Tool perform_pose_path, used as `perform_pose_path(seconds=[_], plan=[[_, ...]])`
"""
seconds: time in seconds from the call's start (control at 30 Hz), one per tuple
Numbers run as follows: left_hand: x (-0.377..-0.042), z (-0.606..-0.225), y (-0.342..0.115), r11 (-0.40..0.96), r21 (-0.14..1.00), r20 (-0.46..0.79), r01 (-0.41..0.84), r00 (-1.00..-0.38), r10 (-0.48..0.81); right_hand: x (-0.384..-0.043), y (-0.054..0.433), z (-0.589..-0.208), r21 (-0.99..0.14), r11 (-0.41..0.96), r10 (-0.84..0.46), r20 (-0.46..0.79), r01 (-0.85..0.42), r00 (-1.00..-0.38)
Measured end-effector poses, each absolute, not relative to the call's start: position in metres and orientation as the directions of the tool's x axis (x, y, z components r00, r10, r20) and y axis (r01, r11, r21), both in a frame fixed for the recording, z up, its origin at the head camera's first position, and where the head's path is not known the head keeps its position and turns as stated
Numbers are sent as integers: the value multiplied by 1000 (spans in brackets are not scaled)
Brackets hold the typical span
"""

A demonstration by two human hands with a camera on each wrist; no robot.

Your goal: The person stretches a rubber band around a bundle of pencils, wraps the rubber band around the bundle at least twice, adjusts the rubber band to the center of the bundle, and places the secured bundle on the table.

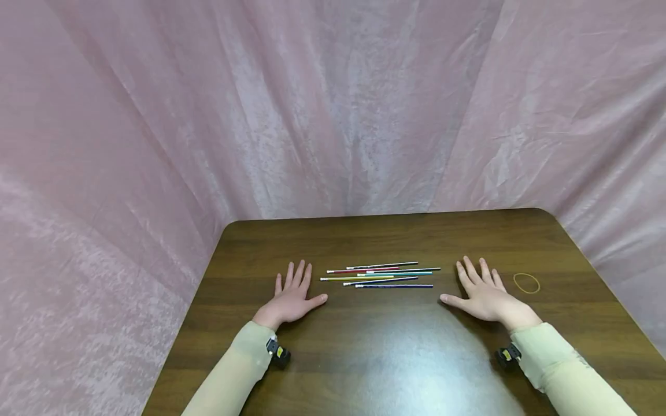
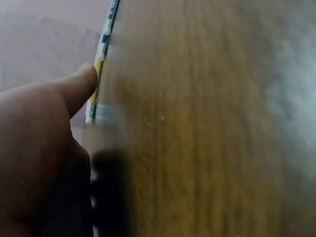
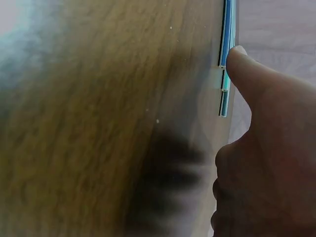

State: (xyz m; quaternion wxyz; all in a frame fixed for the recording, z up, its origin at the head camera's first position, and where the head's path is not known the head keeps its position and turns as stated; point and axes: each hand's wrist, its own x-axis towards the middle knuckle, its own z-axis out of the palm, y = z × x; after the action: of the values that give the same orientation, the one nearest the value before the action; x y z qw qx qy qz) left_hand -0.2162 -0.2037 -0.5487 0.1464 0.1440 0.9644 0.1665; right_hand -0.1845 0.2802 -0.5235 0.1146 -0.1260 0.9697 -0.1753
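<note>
Plainly, pencils [image 1: 382,277] lie between both hands [image 1: 289,301] [image 1: 486,299].

**One view from above, two from low at the wrists**

The head view looks forward and down from well above, taking in the far edge of the surface [image 1: 364,352], the pink curtain [image 1: 338,115] behind it and both forearms [image 1: 229,370]. The left wrist view skims low over the surface, tipped sideways, the left grip [image 1: 288,299] close along its left side. The right wrist view mirrors it, the right grip [image 1: 486,299] filling its right side. All three share the pencils [image 1: 393,274]: whole and small from above, opposite ends from the wrists.
</note>
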Motion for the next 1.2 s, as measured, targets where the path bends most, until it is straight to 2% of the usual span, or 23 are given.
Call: perform_pose_path(seconds=[0.3, 0.63, 0.9, 1.2], plan=[[-227, -552, -197, 910, 347, -248, 227, -913, 323, -193, 265, -530, -347, 911, -291, -161, -222, -943], [-243, -564, -184, 897, 365, -243, 250, -905, 351, -203, 251, -543, -429, 867, -326, -105, -253, -939], [-238, -548, -161, 924, 324, -280, 204, -912, 299, -207, 229, -544, -407, 882, -300, -97, -237, -949], [-250, -568, -141, 937, 283, -310, 204, -905, 291, -212, 217, -549, -390, 888, -306, -108, -243, -946]])
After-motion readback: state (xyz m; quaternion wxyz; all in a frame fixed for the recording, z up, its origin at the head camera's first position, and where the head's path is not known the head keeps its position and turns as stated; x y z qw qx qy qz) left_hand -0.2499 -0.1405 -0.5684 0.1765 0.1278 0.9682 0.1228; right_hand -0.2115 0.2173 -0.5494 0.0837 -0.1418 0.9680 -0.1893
